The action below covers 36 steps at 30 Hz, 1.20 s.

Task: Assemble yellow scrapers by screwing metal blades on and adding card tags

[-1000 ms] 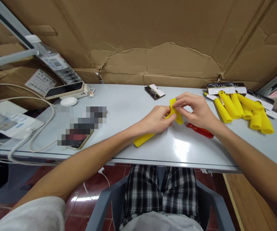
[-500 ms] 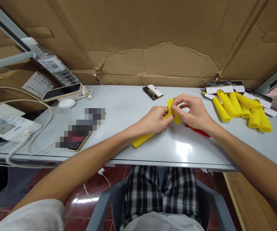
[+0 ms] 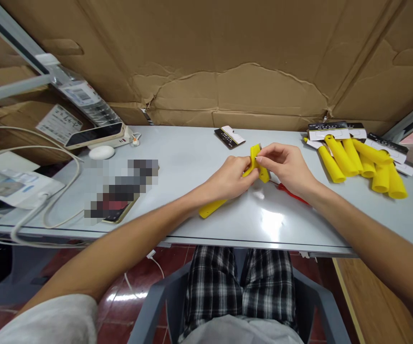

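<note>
My left hand [image 3: 231, 177] is wrapped around the handle of a yellow plastic scraper [image 3: 213, 208], whose wide head [image 3: 255, 152] sticks up past the fingers and tilts over the table. A thin greyish edge shows along the top of that head. Against the head, the thumb and forefinger of my right hand [image 3: 286, 165] are pinched together on a tiny thing, too small to make out. Just under my right hand lies a red-handled screwdriver [image 3: 292, 192], its thin shaft pointing left and the far end of its handle covered by my wrist.
A black and white card [image 3: 230, 137] lies behind my hands. To the right are several yellow handles [image 3: 342, 155] attached to cards. At left are a phone [image 3: 118, 212], a white oval case [image 3: 101, 152], a plastic bottle [image 3: 84, 98] and white cables [image 3: 54, 210]. Cardboard [image 3: 228, 48] walls the back.
Both hands keep nearly the same place at the scraper head. My right fingers have shifted slightly, and more of the screwdriver's shaft shows. The view has shifted a little.
</note>
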Motion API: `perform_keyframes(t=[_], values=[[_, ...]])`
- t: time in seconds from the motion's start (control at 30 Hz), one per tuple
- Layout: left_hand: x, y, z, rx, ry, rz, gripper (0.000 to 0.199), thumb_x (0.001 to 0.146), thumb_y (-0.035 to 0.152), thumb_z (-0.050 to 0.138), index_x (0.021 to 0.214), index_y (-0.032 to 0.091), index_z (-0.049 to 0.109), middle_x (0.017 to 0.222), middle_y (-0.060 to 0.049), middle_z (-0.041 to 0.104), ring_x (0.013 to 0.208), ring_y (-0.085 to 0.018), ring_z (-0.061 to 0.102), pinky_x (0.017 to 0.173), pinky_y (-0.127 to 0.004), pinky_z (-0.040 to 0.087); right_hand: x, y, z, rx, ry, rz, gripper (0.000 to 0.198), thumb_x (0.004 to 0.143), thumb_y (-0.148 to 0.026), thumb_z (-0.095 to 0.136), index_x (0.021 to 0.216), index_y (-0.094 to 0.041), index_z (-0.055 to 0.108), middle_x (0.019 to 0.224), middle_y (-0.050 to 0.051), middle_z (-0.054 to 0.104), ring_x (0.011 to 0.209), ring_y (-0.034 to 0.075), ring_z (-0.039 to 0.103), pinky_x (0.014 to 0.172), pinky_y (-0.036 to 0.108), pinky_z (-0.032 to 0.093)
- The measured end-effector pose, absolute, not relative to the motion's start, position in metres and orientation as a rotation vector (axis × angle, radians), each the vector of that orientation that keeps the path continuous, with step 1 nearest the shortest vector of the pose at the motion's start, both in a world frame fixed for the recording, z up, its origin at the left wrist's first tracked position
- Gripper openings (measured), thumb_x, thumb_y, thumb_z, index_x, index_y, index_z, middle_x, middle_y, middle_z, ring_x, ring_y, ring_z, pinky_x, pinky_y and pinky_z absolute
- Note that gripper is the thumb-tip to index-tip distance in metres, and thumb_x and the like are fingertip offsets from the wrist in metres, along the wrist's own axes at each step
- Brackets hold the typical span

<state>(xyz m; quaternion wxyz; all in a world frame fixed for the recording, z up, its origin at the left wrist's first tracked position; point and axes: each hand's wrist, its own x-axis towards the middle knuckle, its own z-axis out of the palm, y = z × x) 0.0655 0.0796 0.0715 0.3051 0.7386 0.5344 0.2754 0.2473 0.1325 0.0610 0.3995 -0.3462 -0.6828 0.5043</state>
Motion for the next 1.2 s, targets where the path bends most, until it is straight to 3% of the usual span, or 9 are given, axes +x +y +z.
perform_keyframes(t=[0.17,0.33,0.47,0.67,0.77,0.87,1.03,1.2], values=[[0.064,0.082,0.068,1.988,1.401,0.729,0.024,0.101,0.026,0.053,0.077,0.022,0.056,0.07,-0.002,0.065,0.063,-0.014,0.056,0.063,-0.032,0.04,0.247,0.134,0.058,-0.907,-1.594,1.359,0.059,0.066,-0.044,0.092,0.1,-0.014,0.053,0.091,0.002,0.068,0.08,0.007,0.067,0.073,0.021,0.057],[0.064,0.082,0.068,1.954,1.376,0.734,0.023,0.1,0.026,0.054,0.078,0.021,0.058,0.07,-0.001,0.065,0.062,-0.014,0.056,0.062,-0.031,0.04,0.249,0.139,0.054,-0.893,-1.583,1.431,0.065,0.067,-0.047,0.092,0.101,-0.016,0.047,0.087,0.0,0.066,0.075,0.007,0.066,0.07,0.022,0.057],[0.064,0.081,0.072,1.832,1.339,0.716,0.023,0.1,0.025,0.057,0.077,0.021,0.058,0.062,0.001,0.062,0.053,-0.012,0.054,0.058,-0.03,0.042,0.253,0.144,0.056,-0.904,-1.609,1.467,0.067,0.069,-0.054,0.09,0.107,-0.016,0.051,0.092,0.002,0.07,0.08,0.009,0.068,0.076,0.024,0.058],[0.06,0.088,0.077,1.582,1.245,0.82,0.024,0.103,0.019,0.052,0.079,0.02,0.053,0.063,0.001,0.059,0.046,-0.007,0.05,0.047,-0.025,0.04,0.261,0.147,0.065,-1.042,-1.871,1.403,0.057,0.081,-0.061,0.08,0.106,-0.011,0.068,0.1,0.008,0.072,0.078,0.005,0.062,0.068,0.018,0.053],[0.059,0.092,0.078,1.476,1.235,0.885,0.027,0.105,0.017,0.051,0.079,0.02,0.051,0.065,0.002,0.058,0.046,-0.006,0.049,0.044,-0.023,0.039,0.264,0.147,0.067,-1.06,-1.966,1.451,0.056,0.084,-0.063,0.076,0.104,-0.011,0.07,0.094,0.008,0.071,0.073,0.005,0.062,0.066,0.019,0.053],[0.059,0.093,0.079,1.439,1.228,0.893,0.028,0.107,0.019,0.052,0.078,0.019,0.051,0.064,0.002,0.057,0.045,-0.005,0.048,0.044,-0.022,0.039,0.263,0.145,0.068,-1.064,-1.972,1.465,0.06,0.083,-0.067,0.077,0.1,-0.01,0.07,0.085,0.008,0.069,0.067,0.005,0.059,0.063,0.018,0.051],[0.06,0.092,0.079,1.456,1.203,0.906,0.028,0.107,0.018,0.051,0.079,0.018,0.052,0.066,0.002,0.057,0.045,-0.004,0.048,0.043,-0.021,0.039,0.26,0.141,0.07,-1.043,-1.934,1.489,0.066,0.076,-0.07,0.081,0.094,-0.008,0.067,0.087,0.009,0.07,0.066,0.005,0.06,0.059,0.019,0.048],[0.058,0.094,0.073,1.502,1.177,0.916,0.025,0.106,0.018,0.051,0.082,0.018,0.054,0.07,0.001,0.06,0.046,-0.005,0.05,0.043,-0.022,0.04,0.26,0.142,0.067,-1.034,-1.927,1.454,0.066,0.078,-0.07,0.08,0.097,-0.009,0.067,0.083,0.009,0.069,0.064,0.005,0.06,0.059,0.018,0.048]])
